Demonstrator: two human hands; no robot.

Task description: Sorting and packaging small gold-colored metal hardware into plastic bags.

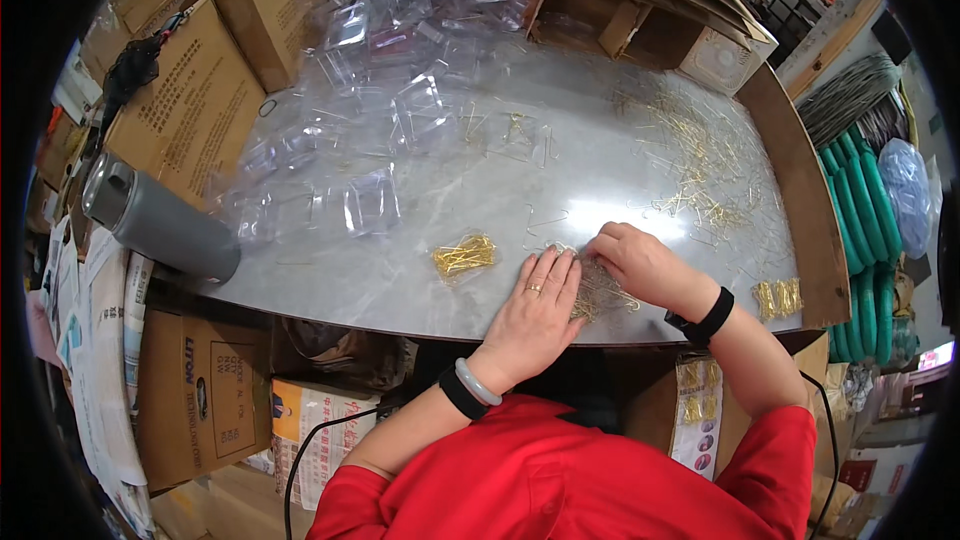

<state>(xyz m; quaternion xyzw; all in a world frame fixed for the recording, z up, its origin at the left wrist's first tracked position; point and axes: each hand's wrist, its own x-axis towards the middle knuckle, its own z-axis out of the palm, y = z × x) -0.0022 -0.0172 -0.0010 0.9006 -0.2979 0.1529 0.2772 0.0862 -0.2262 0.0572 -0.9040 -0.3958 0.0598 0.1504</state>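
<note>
My left hand [538, 302] lies on the near part of the grey table, its fingers stretched out together at the edge of a small pile of thin wire hooks [604, 298]. My right hand [640, 262] is closed, fingertips bent down at the far side of that pile; whatever they pinch is hidden. Left of my hands lies a neat bundle of gold wire hooks [465, 257], seemingly in a clear bag. A few single hooks [545, 220] are scattered just beyond my fingers.
Loose gold and silver hooks [705, 165] spread across the right side; stacked bundles [778, 298] sit at the right corner. Clear plastic packs [400, 90] heap up at the far left. A grey bottle [165, 220] stands left, cartons [190, 90] behind it. A wooden rim [795, 190] borders the right.
</note>
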